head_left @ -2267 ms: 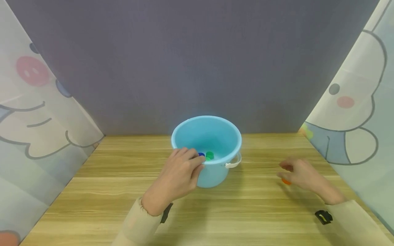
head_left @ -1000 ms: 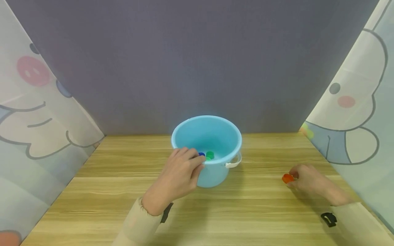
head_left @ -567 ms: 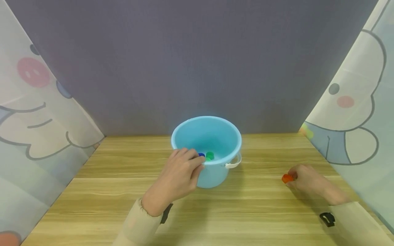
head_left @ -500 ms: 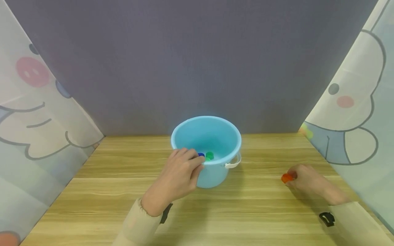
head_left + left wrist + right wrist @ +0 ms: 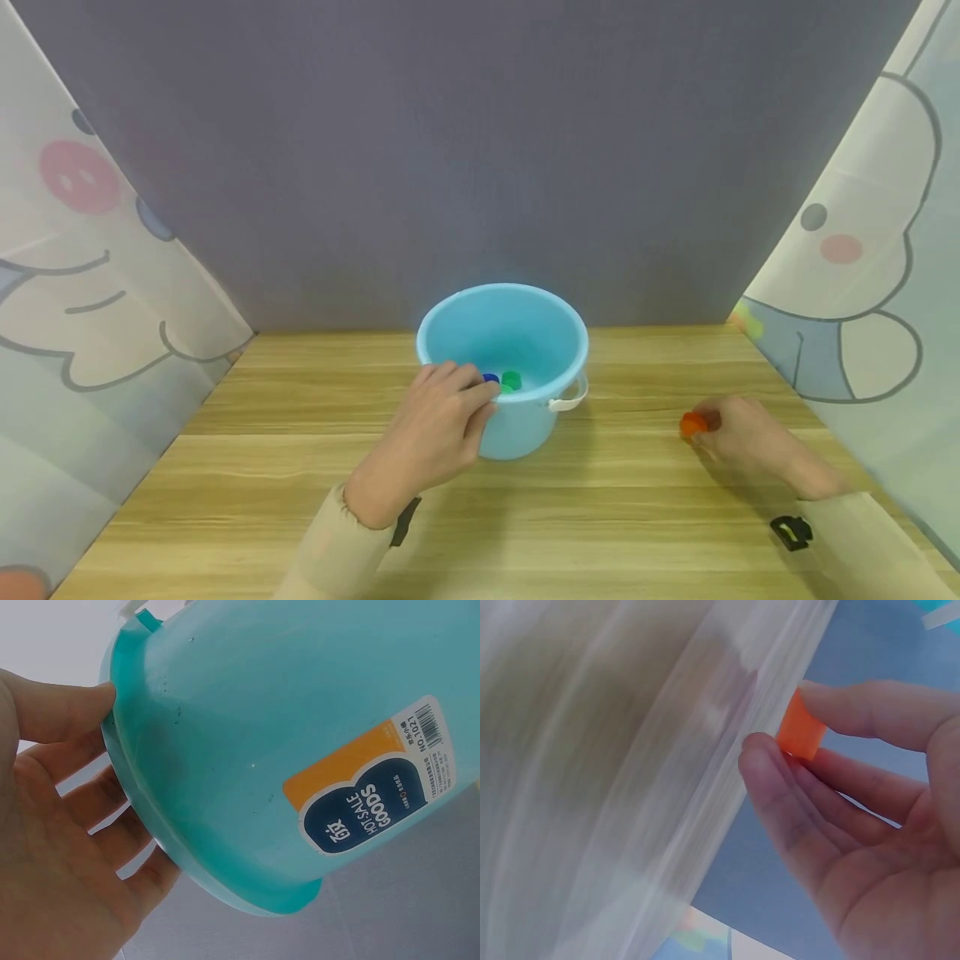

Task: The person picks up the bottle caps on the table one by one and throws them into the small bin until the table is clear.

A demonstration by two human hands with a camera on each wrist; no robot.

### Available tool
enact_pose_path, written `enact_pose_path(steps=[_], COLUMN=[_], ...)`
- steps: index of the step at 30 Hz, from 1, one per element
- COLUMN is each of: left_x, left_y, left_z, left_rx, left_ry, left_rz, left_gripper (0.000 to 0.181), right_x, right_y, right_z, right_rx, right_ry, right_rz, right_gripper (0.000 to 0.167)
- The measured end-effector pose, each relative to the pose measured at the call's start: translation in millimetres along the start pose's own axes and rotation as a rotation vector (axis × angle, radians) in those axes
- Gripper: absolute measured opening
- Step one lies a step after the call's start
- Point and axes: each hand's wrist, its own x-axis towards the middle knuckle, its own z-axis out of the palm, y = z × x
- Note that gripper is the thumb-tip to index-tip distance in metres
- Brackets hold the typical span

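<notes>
A light-blue bucket (image 5: 525,429) stands mid-table near the back wall. My left hand (image 5: 431,433) grips its near-left rim, thumb on the outer side in the left wrist view and the other fingers over the edge. On the bucket's floor lie a blue cap (image 5: 491,378) and two green caps (image 5: 512,380), partly hidden by the rim and my fingers. Off to the right, my right hand (image 5: 746,437) pinches an orange bottle cap (image 5: 692,426) between thumb and fingertips. In the right wrist view, the orange cap appears lifted off the tabletop.
A white handle (image 5: 570,402) hangs at the bucket's right side. The wood-grain table (image 5: 315,500) ends at a grey back wall (image 5: 480,150). Cartoon-printed panels (image 5: 847,250) flank it left and right. A label (image 5: 367,787) is stuck to the bucket's outside.
My right hand first hovered over the orange cap, then took it between its fingers. Just now it has shifted slightly left and up with the cap. The left hand and bucket have stayed put.
</notes>
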Motion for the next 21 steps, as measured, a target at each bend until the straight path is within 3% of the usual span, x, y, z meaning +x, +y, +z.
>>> enact_pose_path(steps=[10,21], left_x=[-0.1,0.3], left_y=[0.1,0.1], left_z=[-0.9,-0.7], left_rx=[-0.002,-0.005], left_ry=[-0.005,0.0], left_rz=[-0.008,-0.002], left_gripper=[0.01,0.011], right_x=[6.9,8.7], right_y=[-4.3,-9.3], right_z=[0.8,-3.6], right_rx=[0.045,0.142], right_ry=[0.053,0.065], right_rz=[-0.046,-0.004], right_gripper=[0.036,0.043])
